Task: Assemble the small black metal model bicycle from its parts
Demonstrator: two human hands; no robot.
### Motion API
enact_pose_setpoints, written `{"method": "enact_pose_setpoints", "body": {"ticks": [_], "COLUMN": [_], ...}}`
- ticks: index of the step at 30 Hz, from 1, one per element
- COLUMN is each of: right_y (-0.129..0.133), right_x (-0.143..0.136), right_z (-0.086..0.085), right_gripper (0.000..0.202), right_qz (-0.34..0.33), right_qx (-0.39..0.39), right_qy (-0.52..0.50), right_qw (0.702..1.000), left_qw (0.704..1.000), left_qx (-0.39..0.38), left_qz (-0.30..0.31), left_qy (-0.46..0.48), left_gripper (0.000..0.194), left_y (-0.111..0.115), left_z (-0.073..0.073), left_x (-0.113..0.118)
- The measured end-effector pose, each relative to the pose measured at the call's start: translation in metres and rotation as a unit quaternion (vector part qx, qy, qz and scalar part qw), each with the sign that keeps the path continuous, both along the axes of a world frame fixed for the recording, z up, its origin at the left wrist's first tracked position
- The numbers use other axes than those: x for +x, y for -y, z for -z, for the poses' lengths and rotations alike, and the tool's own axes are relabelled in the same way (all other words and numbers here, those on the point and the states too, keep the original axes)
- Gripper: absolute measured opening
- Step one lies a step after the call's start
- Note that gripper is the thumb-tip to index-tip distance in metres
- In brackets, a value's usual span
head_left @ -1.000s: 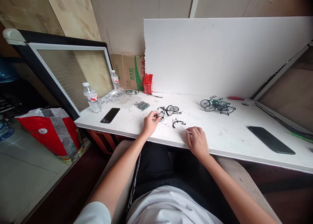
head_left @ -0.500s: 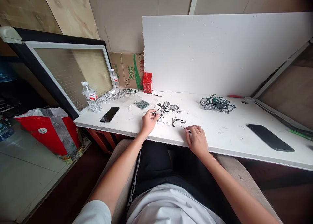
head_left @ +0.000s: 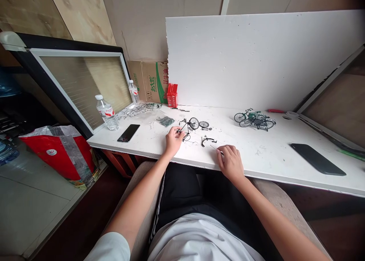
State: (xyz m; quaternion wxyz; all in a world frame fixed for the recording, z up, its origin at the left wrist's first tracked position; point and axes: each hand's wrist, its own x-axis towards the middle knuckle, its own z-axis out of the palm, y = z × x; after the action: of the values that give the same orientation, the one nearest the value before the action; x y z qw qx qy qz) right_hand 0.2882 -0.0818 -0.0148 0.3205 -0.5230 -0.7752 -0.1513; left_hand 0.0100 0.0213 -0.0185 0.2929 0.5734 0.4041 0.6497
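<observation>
My left hand (head_left: 173, 141) is closed on a black model bicycle (head_left: 187, 128), partly assembled, with one spoked wheel (head_left: 194, 123) on its far side. The fingers cover part of its frame. In my right hand (head_left: 230, 161), resting at the table's front edge, is a thin tool with a slender metal shaft (head_left: 213, 147) pointing left; its handle is hidden by the fingers. Just beyond that tip lies a curved black part (head_left: 205, 140), apart from both hands. A loose spoked wheel (head_left: 203, 124) lies flat to the right of the bicycle, with small black pieces close by.
Finished-looking model bicycles (head_left: 253, 120) stand at the right on the white table (head_left: 273, 154). Phones lie left (head_left: 129, 133) and right (head_left: 318, 159). Behind are a parts bag (head_left: 166, 121), black part frames (head_left: 139, 109), water bottles (head_left: 107, 113), a red box (head_left: 172, 95) and a carton.
Both hands keep nearly the same place and grip. The view has shifted very slightly; nothing was picked up or let go.
</observation>
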Motion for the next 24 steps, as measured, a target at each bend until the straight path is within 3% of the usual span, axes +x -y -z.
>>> {"method": "enact_pose_setpoints", "body": {"ticks": [18,24], "right_y": [0.0006,0.0005], "right_x": [0.0002,-0.0003], "right_z": [-0.0015,-0.0012], "right_gripper": [0.012,0.014], "right_qz": [-0.014,-0.019], "right_qx": [0.002,0.001], "right_qy": [0.008,0.006], "right_qw": [1.0,1.0], "left_qw": [1.0,1.0], "left_qx": [-0.01,-0.004], "left_qz": [-0.006,-0.028], "left_qy": [0.012,-0.007], "left_gripper": [0.023,0.032], "left_y": [-0.0013,-0.0049], "left_z": [0.0001,0.0044], "left_x": [-0.0001,-0.002]}}
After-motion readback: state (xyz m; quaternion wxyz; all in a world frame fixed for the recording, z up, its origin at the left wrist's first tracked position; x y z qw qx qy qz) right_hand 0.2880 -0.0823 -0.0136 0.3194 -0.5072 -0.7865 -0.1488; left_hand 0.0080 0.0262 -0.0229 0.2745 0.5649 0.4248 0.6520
